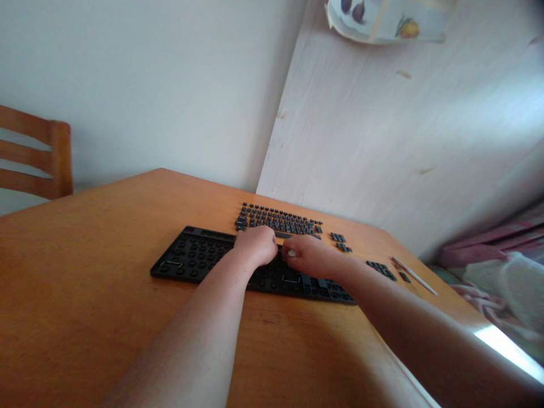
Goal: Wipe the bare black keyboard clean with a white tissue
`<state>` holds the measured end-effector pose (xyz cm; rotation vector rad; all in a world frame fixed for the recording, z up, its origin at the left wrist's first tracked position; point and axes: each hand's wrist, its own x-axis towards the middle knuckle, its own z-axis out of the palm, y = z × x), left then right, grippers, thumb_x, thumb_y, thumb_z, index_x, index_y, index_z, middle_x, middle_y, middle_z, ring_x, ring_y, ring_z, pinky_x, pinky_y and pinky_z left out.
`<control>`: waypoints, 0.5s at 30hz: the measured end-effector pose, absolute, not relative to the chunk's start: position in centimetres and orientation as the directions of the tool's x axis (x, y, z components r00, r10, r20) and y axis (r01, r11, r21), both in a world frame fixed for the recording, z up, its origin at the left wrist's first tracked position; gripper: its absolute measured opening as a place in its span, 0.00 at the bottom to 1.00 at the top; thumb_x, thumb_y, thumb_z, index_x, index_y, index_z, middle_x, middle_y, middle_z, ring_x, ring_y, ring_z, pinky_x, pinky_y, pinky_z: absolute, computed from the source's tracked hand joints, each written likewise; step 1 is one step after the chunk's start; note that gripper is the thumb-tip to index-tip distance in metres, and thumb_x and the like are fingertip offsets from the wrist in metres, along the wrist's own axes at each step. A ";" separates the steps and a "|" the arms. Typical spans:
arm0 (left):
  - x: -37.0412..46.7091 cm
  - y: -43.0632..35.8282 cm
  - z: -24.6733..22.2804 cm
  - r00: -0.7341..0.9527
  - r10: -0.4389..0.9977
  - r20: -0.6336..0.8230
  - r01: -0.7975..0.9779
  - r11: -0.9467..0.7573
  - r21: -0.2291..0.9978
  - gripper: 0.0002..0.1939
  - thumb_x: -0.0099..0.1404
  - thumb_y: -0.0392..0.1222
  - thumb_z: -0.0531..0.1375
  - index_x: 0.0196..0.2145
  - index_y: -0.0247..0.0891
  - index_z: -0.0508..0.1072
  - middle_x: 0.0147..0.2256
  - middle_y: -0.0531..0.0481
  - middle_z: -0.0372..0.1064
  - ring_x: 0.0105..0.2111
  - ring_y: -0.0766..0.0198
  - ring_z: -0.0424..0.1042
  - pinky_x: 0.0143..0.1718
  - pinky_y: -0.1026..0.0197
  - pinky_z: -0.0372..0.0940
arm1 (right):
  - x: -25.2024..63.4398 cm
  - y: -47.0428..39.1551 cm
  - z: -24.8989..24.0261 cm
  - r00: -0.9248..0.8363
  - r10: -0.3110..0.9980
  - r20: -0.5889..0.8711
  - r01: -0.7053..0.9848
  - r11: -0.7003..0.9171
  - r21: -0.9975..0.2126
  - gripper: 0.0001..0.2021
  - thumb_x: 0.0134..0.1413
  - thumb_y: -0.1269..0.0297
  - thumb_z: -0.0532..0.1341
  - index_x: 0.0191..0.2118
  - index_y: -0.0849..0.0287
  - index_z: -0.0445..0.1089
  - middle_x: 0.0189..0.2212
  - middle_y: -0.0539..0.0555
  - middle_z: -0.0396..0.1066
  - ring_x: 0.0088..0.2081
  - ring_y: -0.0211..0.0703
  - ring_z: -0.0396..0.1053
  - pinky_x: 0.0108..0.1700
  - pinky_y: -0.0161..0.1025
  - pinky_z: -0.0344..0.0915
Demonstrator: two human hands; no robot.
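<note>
A black keyboard base (191, 255) without its keycaps lies on the wooden table, slightly slanted. Over its middle, my left hand (257, 245) is closed, its fingertips hidden behind the hand. Close beside it on the right, my right hand (302, 255) is closed too, with a small pale thing (291, 253) showing at its curled fingers. What either hand grips is too hidden to name. Behind the base, loose black keycaps (280, 220) lie in rows, partly covered by my hands.
More keycaps (381, 270) lie to the right on the table (106, 283), near a thin white stick-like tool (414, 275). A wooden chair (62, 158) stands at the far left. Walls rise behind the table, and piled fabric (501, 272) lies at the right.
</note>
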<state>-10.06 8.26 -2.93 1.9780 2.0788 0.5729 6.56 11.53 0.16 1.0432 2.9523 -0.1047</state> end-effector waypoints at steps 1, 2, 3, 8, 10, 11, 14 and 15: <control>-10.1 8.3 -2.9 -0.074 0.991 0.109 0.908 0.022 0.418 0.11 0.60 0.41 0.57 0.37 0.44 0.79 0.44 0.43 0.77 0.44 0.49 0.73 0.45 0.50 0.64 | 6.5 11.5 0.1 -0.779 0.627 -0.029 0.627 0.776 -0.059 0.09 0.50 0.71 0.58 0.35 0.58 0.75 0.31 0.53 0.75 0.33 0.41 0.68 0.35 0.35 0.58; -10.1 8.2 -2.9 -0.073 0.991 0.109 0.909 0.021 0.417 0.12 0.60 0.40 0.56 0.37 0.44 0.79 0.43 0.43 0.77 0.44 0.50 0.73 0.44 0.51 0.64 | 6.6 11.6 0.0 -0.776 0.630 -0.027 0.631 0.774 -0.063 0.09 0.50 0.71 0.58 0.36 0.57 0.75 0.32 0.53 0.75 0.34 0.41 0.68 0.36 0.35 0.58; -10.1 8.2 -2.9 -0.070 0.991 0.110 0.909 0.018 0.417 0.12 0.60 0.40 0.56 0.36 0.44 0.79 0.43 0.43 0.77 0.44 0.50 0.73 0.44 0.51 0.64 | 6.7 11.7 0.0 -0.768 0.640 -0.023 0.639 0.766 -0.071 0.08 0.50 0.70 0.59 0.36 0.57 0.74 0.33 0.53 0.75 0.34 0.41 0.68 0.36 0.35 0.58; -10.1 8.0 -2.5 -0.081 0.991 0.111 0.908 0.027 0.418 0.13 0.60 0.37 0.54 0.36 0.42 0.79 0.42 0.43 0.77 0.43 0.51 0.74 0.42 0.53 0.65 | 7.1 12.2 -0.2 -0.700 0.714 -0.030 0.714 0.697 -0.066 0.08 0.53 0.61 0.62 0.37 0.57 0.74 0.34 0.55 0.75 0.35 0.44 0.69 0.34 0.36 0.58; -10.1 7.9 -2.3 -0.097 0.990 0.107 0.907 0.044 0.420 0.13 0.60 0.37 0.54 0.35 0.40 0.79 0.41 0.41 0.77 0.41 0.52 0.74 0.41 0.54 0.66 | 6.9 12.1 0.0 -0.703 0.710 -0.042 0.711 0.702 -0.044 0.07 0.53 0.62 0.61 0.36 0.57 0.74 0.33 0.55 0.75 0.35 0.44 0.69 0.34 0.36 0.57; -10.1 7.9 -2.2 -0.105 0.989 0.105 0.905 0.051 0.421 0.13 0.60 0.37 0.53 0.35 0.40 0.79 0.41 0.41 0.77 0.41 0.52 0.75 0.41 0.55 0.66 | 6.7 11.9 0.1 -0.712 0.700 -0.045 0.702 0.712 -0.035 0.07 0.53 0.64 0.60 0.35 0.57 0.75 0.33 0.55 0.75 0.35 0.44 0.69 0.34 0.36 0.57; -10.1 7.9 -2.1 -0.122 0.988 0.099 0.900 0.068 0.431 0.13 0.60 0.37 0.54 0.36 0.39 0.78 0.41 0.41 0.77 0.41 0.54 0.74 0.41 0.56 0.66 | 5.9 11.5 0.5 -0.744 0.666 -0.051 0.668 0.744 -0.028 0.08 0.51 0.70 0.58 0.34 0.58 0.74 0.31 0.55 0.75 0.34 0.43 0.69 0.34 0.36 0.57; -10.1 8.0 -2.1 -0.127 0.987 0.098 0.897 0.072 0.436 0.13 0.60 0.37 0.55 0.37 0.39 0.78 0.41 0.41 0.77 0.41 0.54 0.74 0.41 0.57 0.66 | 5.6 11.4 0.5 -0.755 0.654 -0.055 0.656 0.754 -0.030 0.08 0.50 0.71 0.57 0.34 0.59 0.74 0.31 0.55 0.75 0.33 0.42 0.69 0.34 0.35 0.57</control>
